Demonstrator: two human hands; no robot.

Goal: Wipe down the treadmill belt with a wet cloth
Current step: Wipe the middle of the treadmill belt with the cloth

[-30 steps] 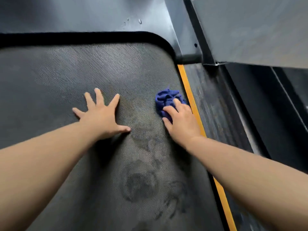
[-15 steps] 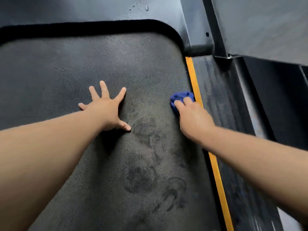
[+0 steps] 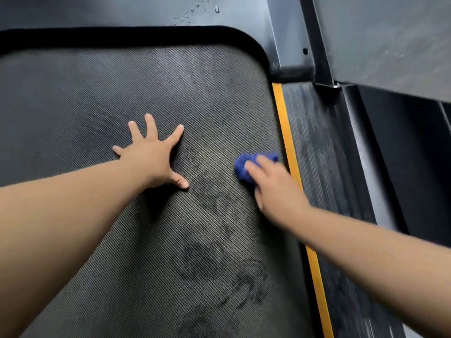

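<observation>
The dark textured treadmill belt [image 3: 151, 76] fills most of the view, with darker wet swirl marks [image 3: 219, 259] toward its near right side. My left hand [image 3: 152, 154] lies flat on the belt with its fingers spread and holds nothing. My right hand [image 3: 275, 189] presses a crumpled blue cloth [image 3: 244, 164] onto the belt close to its right edge. Most of the cloth is hidden under my fingers.
A yellow stripe [image 3: 286, 142] runs along the belt's right edge, beside a ribbed dark side rail [image 3: 324, 152]. The grey motor cover [image 3: 146, 11] with water drops lies at the far end. A dark upright post [image 3: 314, 42] rises at the far right.
My right hand has slid the cloth back toward me and a little left along the belt's right edge. My left hand stays planted in the same spot.
</observation>
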